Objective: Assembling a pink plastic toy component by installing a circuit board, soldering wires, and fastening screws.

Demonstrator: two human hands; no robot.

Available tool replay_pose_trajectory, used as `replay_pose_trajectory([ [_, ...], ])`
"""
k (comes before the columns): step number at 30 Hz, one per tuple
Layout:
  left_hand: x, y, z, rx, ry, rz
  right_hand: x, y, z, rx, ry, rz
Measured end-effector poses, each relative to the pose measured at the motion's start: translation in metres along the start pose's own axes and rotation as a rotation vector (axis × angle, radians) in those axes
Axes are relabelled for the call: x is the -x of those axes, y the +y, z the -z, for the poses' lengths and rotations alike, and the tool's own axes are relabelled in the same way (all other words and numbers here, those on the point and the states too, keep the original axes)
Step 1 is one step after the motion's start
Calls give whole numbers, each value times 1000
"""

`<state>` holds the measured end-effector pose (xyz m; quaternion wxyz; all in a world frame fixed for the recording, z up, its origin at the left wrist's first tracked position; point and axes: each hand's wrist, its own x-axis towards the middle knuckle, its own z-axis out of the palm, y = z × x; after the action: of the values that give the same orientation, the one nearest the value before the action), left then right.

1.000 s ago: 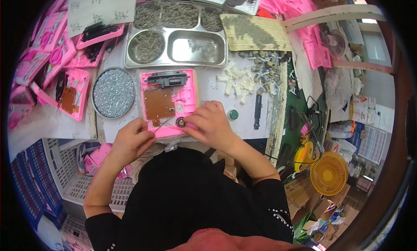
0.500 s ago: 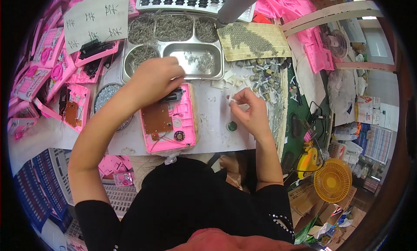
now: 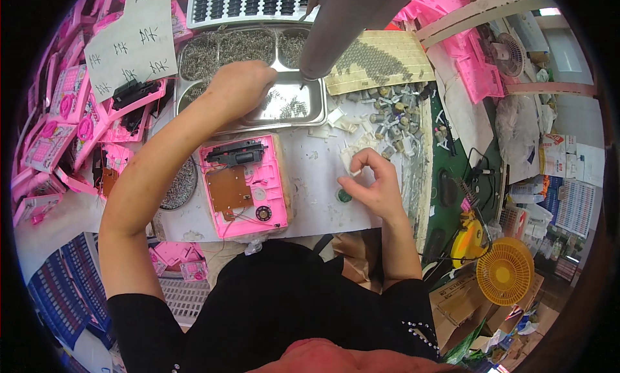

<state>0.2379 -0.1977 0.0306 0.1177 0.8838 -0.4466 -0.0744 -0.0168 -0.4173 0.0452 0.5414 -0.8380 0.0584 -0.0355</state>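
Note:
My left hand (image 3: 240, 89) is over the divided metal tray (image 3: 303, 122), fingers curled down; its fingertips are hidden, so what they hold, if anything, does not show. Small metal pieces lie in the tray's compartments. Just right of centre, my right hand (image 3: 378, 186) pinches a small white plastic part (image 3: 353, 172) between thumb and forefinger. Under it on the worktop is a small green round thing (image 3: 344, 195). Between my arms lies an open pink plastic casing (image 3: 274, 173), with a brown circuit board (image 3: 228, 191), a black mechanism (image 3: 236, 153) and thin wires inside.
A grey cylindrical tool (image 3: 342, 31) hangs over the tray's right end. A yellowish sheet of small pieces (image 3: 342, 82) lies beside small white-shafted metal parts (image 3: 397, 111). A round dish of metal bits (image 3: 181, 189) sits left, near stacked pink casings (image 3: 64, 127). A white rack (image 3: 194, 18) stands behind.
My left hand has moved farther away from me, off the pink casing's top edge, uncovering the black mechanism. My right hand has dropped slightly nearer. The grey tool reaches lower in the view.

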Motion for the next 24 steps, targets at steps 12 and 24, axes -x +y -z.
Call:
replay_pose_trajectory([
  [12, -44, 24, -31, -8, -23, 31, -6, -6, -7, 70, -18, 50],
  [24, -39, 23, -24, 107, -26, -32, 2, -10, 1, 97, -38, 14],
])
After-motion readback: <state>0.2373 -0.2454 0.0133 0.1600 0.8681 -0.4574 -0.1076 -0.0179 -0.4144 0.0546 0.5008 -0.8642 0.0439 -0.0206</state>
